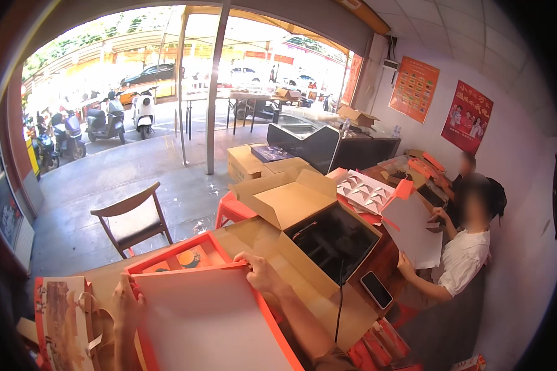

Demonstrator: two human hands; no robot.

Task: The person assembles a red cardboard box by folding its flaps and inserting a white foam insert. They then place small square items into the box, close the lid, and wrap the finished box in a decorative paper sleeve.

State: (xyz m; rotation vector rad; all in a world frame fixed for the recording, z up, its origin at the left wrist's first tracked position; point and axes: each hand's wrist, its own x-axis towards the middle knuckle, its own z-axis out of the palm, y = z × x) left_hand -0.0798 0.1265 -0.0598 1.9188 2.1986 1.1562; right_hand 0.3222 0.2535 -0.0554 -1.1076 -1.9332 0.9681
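Note:
A shallow red box piece with a white inside [210,315] lies tilted in front of me, its near end running out of the picture's lower edge. My left hand [127,300] is closed on its far left corner. At the far right corner, my right hand [261,272] pinches the red rim. Just beyond stands a second red box part [216,247], with a printed pattern and an orange round shape inside; the piece I hold partly covers it. Left of my left hand are printed paper gift bags [65,315] with cord handles.
An open cardboard carton [319,232] with a dark inside stands right of my hands. Near it lie a phone [376,290] and a black cable [340,309]. One co-worker [464,253] handles a white sheet [411,229]; another person sits beyond. A wooden chair [133,213] stands across the table.

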